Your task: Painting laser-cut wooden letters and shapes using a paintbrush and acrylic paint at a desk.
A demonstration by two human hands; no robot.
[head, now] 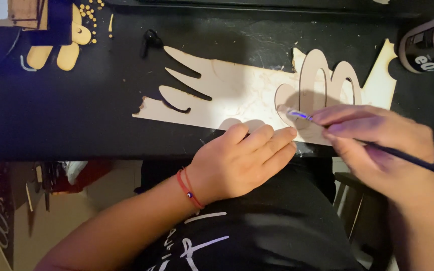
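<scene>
A thin pale wooden sheet (237, 95) with curved cut-out shapes lies on a black table (66, 110). On its right end rests a cut wooden piece (310, 83) with looped arches. My left hand (239, 160) lies flat on the sheet's near edge, fingers together, pressing it down; a red cord bracelet circles the wrist. My right hand (377, 145) grips a thin dark paintbrush (297, 115), whose tip touches the left lobe of the cut piece.
A white bottle with a black label (430, 45) lies at the far right. Yellowish wooden cut-outs (56, 55), small beads (90, 12) and a brown box (26, 12) sit far left. A small black object (150, 40) lies beyond the sheet.
</scene>
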